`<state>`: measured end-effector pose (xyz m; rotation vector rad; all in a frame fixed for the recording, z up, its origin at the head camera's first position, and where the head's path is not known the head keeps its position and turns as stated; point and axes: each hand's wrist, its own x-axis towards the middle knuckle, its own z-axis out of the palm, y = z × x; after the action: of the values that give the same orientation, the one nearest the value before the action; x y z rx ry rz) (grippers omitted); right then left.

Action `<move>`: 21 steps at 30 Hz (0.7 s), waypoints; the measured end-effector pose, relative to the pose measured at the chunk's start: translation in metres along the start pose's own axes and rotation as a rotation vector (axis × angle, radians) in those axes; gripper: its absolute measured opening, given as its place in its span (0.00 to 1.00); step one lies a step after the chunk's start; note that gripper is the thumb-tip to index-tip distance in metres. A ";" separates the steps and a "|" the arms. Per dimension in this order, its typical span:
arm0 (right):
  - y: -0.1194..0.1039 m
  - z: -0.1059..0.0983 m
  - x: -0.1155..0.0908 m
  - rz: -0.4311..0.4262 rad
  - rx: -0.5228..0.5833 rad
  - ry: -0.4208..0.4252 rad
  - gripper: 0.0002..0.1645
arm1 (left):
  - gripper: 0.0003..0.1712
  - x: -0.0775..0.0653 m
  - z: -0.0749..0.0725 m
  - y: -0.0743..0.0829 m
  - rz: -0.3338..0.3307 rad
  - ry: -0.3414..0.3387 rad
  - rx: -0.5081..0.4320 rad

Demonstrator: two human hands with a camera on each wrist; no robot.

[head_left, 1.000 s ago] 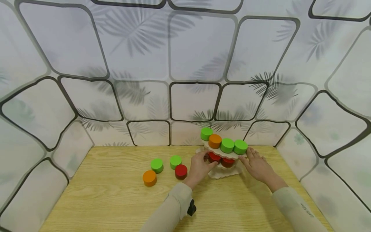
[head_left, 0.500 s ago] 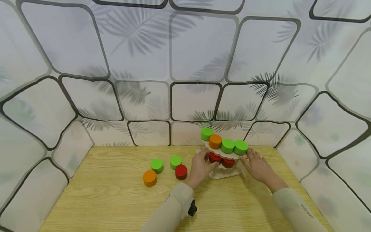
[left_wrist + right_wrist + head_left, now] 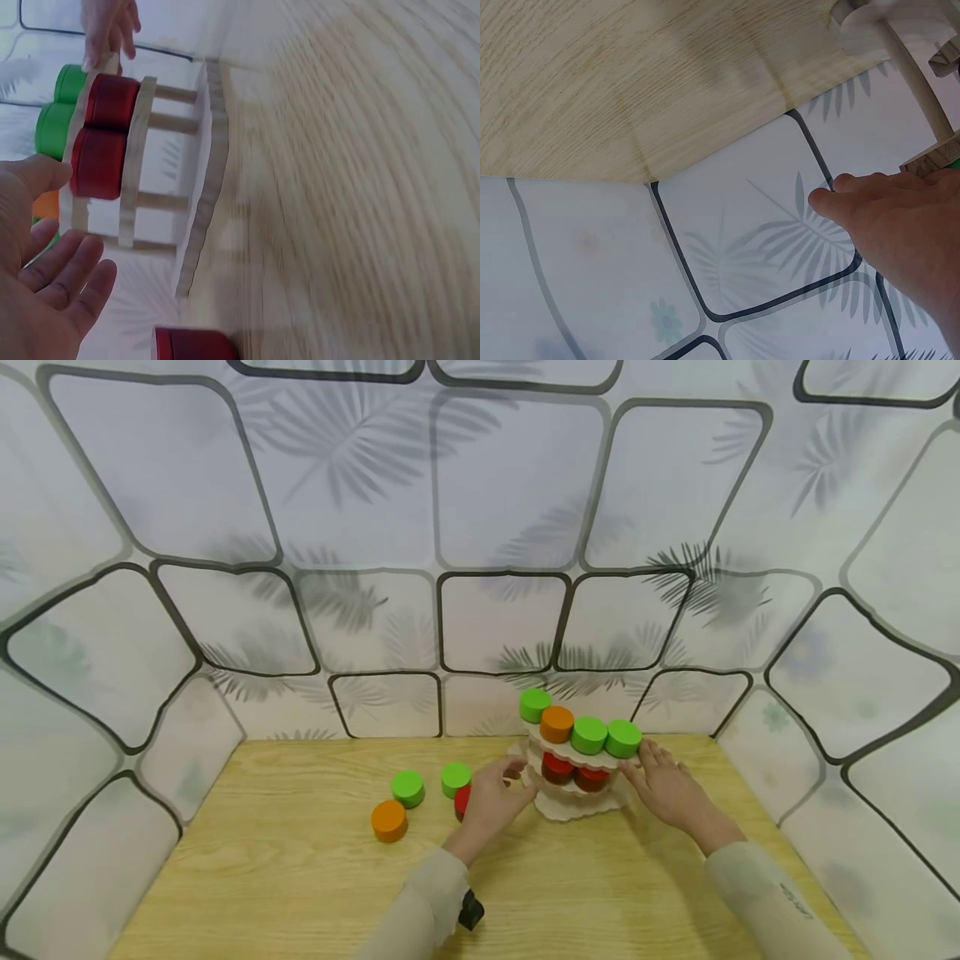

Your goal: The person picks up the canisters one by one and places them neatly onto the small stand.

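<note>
Left hand released beside a three-tier stand of pale wood with wavy edges

The stand is upright on the light wooden table, at the far side and right of the middle, before the white patterned wall. Its long axis goes slantwise, from the far left to the near right, and the wavy front edges look toward the person. Round wooden posts join the tiers.

The top tier carries a row of four short cylinders: from left to right, a bright green cylinder, an orange cylinder, a second green cylinder and a third green cylinder. On the middle tier there are two dark red cylinders side by side, a left red one and a right red one. All these cylinders have the flat face upward.

The left hand is at the left end of the stand, with thumb and fingers apart and relaxed; I cannot tell if a fingertip touches the wood. The right hand has its fingers rather straight and rests against the right end of the top tier, without grasping.

To the left on the table stand two loose green cylinders, one loose orange cylinder at the near side of them, and one loose red cylinder, partly hidden by the left hand.
</note>
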<state>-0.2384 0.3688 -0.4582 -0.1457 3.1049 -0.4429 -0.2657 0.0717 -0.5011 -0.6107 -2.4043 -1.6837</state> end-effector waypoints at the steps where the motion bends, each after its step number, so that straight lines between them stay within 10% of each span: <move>1: 0.000 0.000 0.000 -0.001 -0.003 0.000 0.52 | 0.21 -0.001 -0.004 -0.002 -0.003 0.011 0.006; 21: -0.001 0.000 -0.002 0.000 -0.034 0.017 0.52 | 0.26 -0.032 -0.062 -0.034 0.010 0.092 0.154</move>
<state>-0.2367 0.3682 -0.4581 -0.1432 3.1302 -0.3936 -0.2572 -0.0034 -0.5191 -0.5097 -2.4323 -1.4711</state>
